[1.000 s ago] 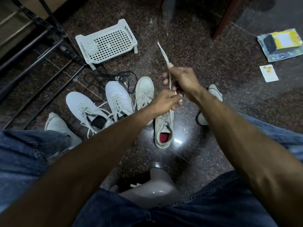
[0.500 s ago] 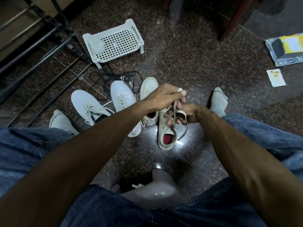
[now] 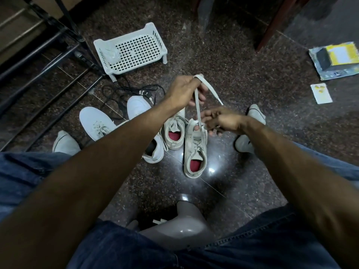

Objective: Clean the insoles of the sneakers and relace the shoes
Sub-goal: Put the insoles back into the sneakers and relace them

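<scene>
A beige sneaker with a red insole (image 3: 195, 152) stands on the dark floor, toe pointing away from me. Its flat pale lace (image 3: 197, 105) runs up from the toe end. My left hand (image 3: 186, 90) holds the lace raised, looped over its fingers. My right hand (image 3: 221, 121) sits at the shoe's toe end with fingers curled at the lace; the exact grip is hidden. The matching beige sneaker (image 3: 173, 133) lies just left. Two white sneakers (image 3: 97, 123) (image 3: 153, 150) lie further left, partly behind my left arm.
A white perforated plastic rack (image 3: 134, 51) stands behind the shoes, black cables (image 3: 124, 92) in front of it. A black metal frame (image 3: 38, 55) fills the left. A grey stool (image 3: 182, 226) sits between my knees. My feet (image 3: 66, 142) (image 3: 250, 129) flank the shoes. Papers (image 3: 334, 59) lie right.
My left hand has lifted away from the shoe and pulled the lace up into a long strand. My right hand stayed low at the shoe's toe end.
</scene>
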Demonstrator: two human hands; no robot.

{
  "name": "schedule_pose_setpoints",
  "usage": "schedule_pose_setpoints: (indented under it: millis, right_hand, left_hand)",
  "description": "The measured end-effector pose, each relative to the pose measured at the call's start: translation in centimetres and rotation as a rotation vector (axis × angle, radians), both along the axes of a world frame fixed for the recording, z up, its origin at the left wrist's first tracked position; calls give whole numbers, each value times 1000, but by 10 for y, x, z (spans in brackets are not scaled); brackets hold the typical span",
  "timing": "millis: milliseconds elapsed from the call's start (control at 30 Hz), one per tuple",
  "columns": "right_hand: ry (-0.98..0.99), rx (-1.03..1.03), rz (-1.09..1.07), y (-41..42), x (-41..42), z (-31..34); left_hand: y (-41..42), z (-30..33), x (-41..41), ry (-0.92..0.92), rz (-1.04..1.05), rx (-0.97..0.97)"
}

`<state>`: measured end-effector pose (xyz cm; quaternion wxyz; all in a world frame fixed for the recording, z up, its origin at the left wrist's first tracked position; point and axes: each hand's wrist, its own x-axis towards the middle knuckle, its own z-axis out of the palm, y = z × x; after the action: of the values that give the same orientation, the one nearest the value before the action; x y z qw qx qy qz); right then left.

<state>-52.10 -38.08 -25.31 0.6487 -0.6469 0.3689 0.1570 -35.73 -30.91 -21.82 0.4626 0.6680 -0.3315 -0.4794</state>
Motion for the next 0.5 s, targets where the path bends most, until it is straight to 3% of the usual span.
schedule_pose_setpoints:
  millis: [133,200,300,367,500]
  right_hand:
    - [-56,-161,-175,7,7,-5]
    - [-37,-186,-319,5,6,-15]
    - [6,-138,-437,5,4,-23]
    - [91,-147,-457,4,3,-29]
    - [343,-84,-341,8,-1,-33]
  left_hand:
    - [-3,-23,-3,-31,186,223]
    - [14,-44,-10,-142,89,418]
    - [48,-63,-33,1,-202,633]
    - [59,-73,-47,40,-260,608]
    - [59,-82,-68,154,-167,392]
